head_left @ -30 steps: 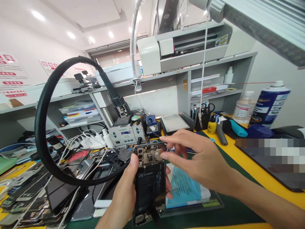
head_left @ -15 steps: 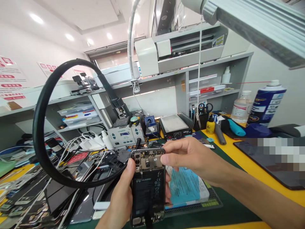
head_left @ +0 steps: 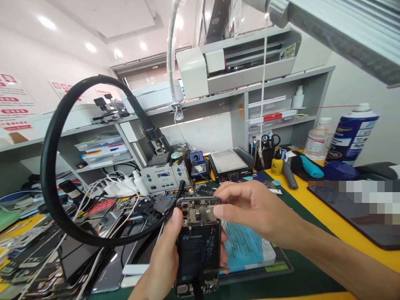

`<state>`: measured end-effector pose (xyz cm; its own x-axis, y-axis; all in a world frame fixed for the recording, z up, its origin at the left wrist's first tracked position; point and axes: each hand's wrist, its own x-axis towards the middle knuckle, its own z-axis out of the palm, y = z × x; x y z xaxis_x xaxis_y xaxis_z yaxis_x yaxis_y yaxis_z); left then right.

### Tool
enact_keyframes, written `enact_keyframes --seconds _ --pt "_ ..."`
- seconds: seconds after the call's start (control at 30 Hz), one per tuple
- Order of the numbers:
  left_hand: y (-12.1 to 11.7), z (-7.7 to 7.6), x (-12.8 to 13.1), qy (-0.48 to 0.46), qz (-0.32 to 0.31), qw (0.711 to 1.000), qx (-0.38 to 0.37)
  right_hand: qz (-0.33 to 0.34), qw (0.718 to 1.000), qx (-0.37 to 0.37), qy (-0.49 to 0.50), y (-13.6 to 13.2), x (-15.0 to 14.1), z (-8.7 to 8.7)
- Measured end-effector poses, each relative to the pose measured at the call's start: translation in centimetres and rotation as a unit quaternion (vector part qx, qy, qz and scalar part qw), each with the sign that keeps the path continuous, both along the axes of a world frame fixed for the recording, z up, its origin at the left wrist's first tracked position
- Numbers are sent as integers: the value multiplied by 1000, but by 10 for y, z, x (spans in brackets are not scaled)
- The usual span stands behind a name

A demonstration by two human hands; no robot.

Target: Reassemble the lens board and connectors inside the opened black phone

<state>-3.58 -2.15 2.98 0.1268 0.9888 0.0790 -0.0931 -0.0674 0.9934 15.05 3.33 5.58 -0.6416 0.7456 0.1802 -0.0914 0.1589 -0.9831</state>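
An opened phone stands tilted toward me, its black battery and the circuit board above it bare. My left hand is closed around the phone, thumb on the left edge and fingertips showing past the right edge. At the top right corner, my right hand is closed in a pinch, with the thumb on the board's metal shield and the index finger behind the phone's edge. Whether a small part sits between those fingers is hidden. Behind the phone lies a blue and white sheet on the dark green mat.
Stacked phones and phone parts cover the left side. A thick black hose loops in front of the soldering station. A spray can, a yellow bottle and a dark tablet-like panel are at the right.
The phone and my left hand have shifted slightly right and down in the view. My right hand keeps its pinch at the phone's top right corner.
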Motion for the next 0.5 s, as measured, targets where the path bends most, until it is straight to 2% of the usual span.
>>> enact_keyframes --seconds 0.13,0.37,0.5 --pt "1 -2 -3 3 -7 1000 6 41 999 -17 -15 2 2 2" --pt "2 -16 -12 -17 -27 999 0 34 999 -1 -12 5 1 -3" --pt "3 -26 -17 -11 16 1000 -13 21 1000 4 -6 7 -1 -7"
